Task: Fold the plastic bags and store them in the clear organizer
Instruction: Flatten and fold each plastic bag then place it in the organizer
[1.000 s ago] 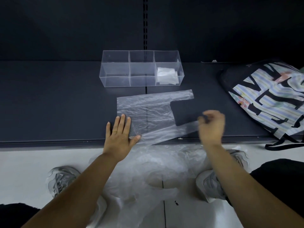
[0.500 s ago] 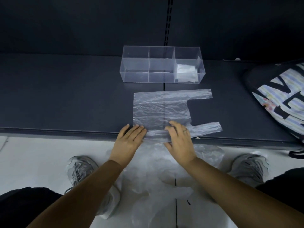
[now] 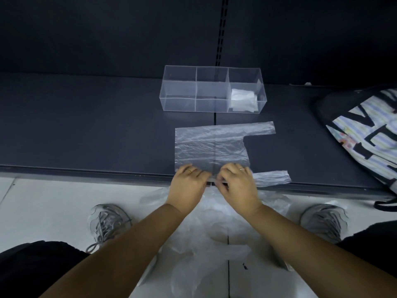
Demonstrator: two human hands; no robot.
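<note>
Fingers just curled: left hand and right hand seem to pinch the near edge of the plastic bag, which lies 9-to-3, spreading toward 12.

Ringed left hand, ringed right hand, grey sneakers, black trousers

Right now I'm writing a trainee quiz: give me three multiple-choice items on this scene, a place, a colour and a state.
1. Where in the clear organizer is the folded plastic? A left end B middle C right end
2. The shelf is: A white B dark grey C red
3. The plastic bag on the shelf lies: A balled up B spread flat C rolled
Key: C, the folded plastic sits in the right compartment; B, its surface is dark; B, body and handles lie outstretched.
</note>
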